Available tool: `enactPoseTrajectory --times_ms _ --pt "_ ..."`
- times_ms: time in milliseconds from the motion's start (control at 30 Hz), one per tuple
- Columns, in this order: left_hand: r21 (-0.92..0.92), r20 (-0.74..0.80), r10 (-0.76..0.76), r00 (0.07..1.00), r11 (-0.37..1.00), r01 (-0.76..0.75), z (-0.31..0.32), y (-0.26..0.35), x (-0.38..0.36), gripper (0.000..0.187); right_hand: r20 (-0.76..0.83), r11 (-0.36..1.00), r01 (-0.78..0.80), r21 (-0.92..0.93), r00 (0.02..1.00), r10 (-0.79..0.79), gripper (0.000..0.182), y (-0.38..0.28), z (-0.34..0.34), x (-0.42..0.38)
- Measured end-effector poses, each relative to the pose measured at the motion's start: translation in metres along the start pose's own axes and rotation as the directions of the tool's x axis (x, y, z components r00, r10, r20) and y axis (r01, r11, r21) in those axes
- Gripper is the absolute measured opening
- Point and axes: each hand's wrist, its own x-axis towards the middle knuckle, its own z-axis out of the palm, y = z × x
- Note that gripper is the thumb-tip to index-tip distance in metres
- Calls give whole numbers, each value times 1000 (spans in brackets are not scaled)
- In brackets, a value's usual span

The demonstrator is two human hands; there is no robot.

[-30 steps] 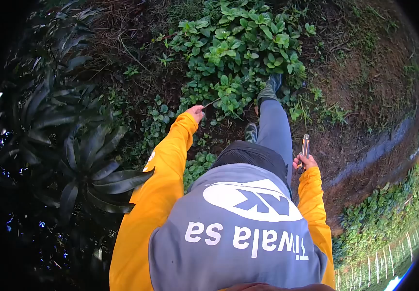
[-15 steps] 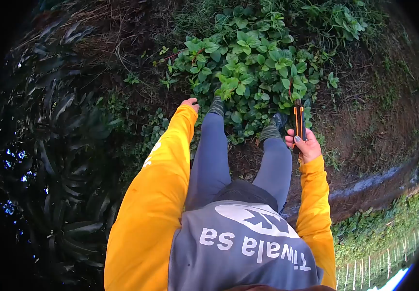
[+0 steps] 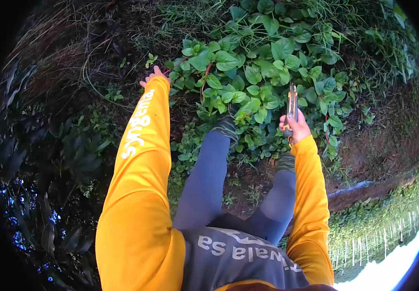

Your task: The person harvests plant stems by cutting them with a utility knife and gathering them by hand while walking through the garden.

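Observation:
My left hand (image 3: 155,76) is stretched out at the upper left, its fingers closed around the end of a reddish vine stem (image 3: 176,65). A small leafy tip (image 3: 150,60) shows just beyond those fingers. The stem runs right into a patch of broad green leaves (image 3: 267,68). In my right hand (image 3: 296,127) is an orange and black hand tool (image 3: 292,103), gripped with its narrow end pointing up towards the leaves. The exact shape of the tool's tip is hard to make out.
My legs (image 3: 202,174) stand at the near edge of the plants, the feet partly hidden by leaves. Dry grass (image 3: 64,39) lies at the upper left, dark foliage (image 3: 49,160) at the left. Brown soil (image 3: 379,150) slopes along the right.
My left hand has reached up and left to the vine stem. My right hand has moved slightly up with the tool. The view has shifted, and the leaves appear larger.

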Motion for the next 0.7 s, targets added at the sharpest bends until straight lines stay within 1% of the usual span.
enactPoseTrajectory --times_ms 33,67,100,133,167,200,233,267,300,333,367,400,433,467,500,567,600,633,667,700 --pt "-35 127 -70 989 997 75 25 -4 20 51 56 996 2 -88 998 3 40 -10 20 7" --pt "-61 255 -134 957 986 154 51 -8 36 50 89 996 -21 -89 996 29 41 -15 36 13" --pt "-65 270 -127 954 987 150 79 -12 49 50 125 995 -41 -91 991 52 41 -20 51 20" --pt "-75 311 121 943 992 -103 101 -20 61 43 121 994 -46 -99 991 58 41 -26 69 23" --pt "-98 345 359 867 933 -348 112 -26 67 37 90 992 -12 -122 996 23 40 -31 85 27" --pt "-399 423 303 854 908 -125 105 -28 57 30 60 989 26 -148 998 -17 39 -38 97 30" --pt "-630 505 274 818 765 133 87 -30 35 25 62 987 31 -158 998 -22 39 -46 105 34" --pt "-775 597 238 766 416 475 59 -35 9 20 55 977 66 -203 997 -56 37 -53 113 37" --pt "-825 516 269 813 410 388 50 -40 -1 17 49 964 101 -245 995 -92 35 -60 121 39" --pt "-853 487 319 813 373 364 32 -49 -13 16 34 968 139 -211 990 -135 33 -65 130 38" --pt "-879 454 366 812 334 341 8 -61 -26 15 35 966 143 -217 990 -139 33 -69 136 39" --pt "-881 451 370 812 328 340 -8 -73 -35 15 20 962 124 -243 992 -123 34 -72 141 41" --pt "-888 459 448 768 267 374 -22 -87 -42 15 1 958 103 -268 994 -107 35 -75 144 40" --pt "-889 454 526 719 207 409 -39 -97 -51 16 -82 961 110 -254 987 -135 32 -77 154 37" --pt "-894 443 550 708 209 397 -58 -106 -63 17 -84 959 118 -259 986 -144 32 -86 166 33" --pt "-923 384 560 734 210 323 -85 -120 -86 20 -283 862 -93 -498 957 -60 33 -105 184 24" --pt "-924 382 566 731 208 321 -96 -126 -95 20 -313 819 -98 -566 944 -103 38 -107 186 25" --pt "-934 357 576 735 194 301 -105 -132 -103 22 -319 818 -101 -566 942 -105 38 -107 188 28" --pt "-942 334 582 741 181 282 -112 -137 -110 23 -268 671 3 -741 916 -300 40 -107 190 33" --pt "-942 335 584 740 182 283 -117 -142 -117 23 -172 476 86 -875 865 -472 42 -107 193 39"
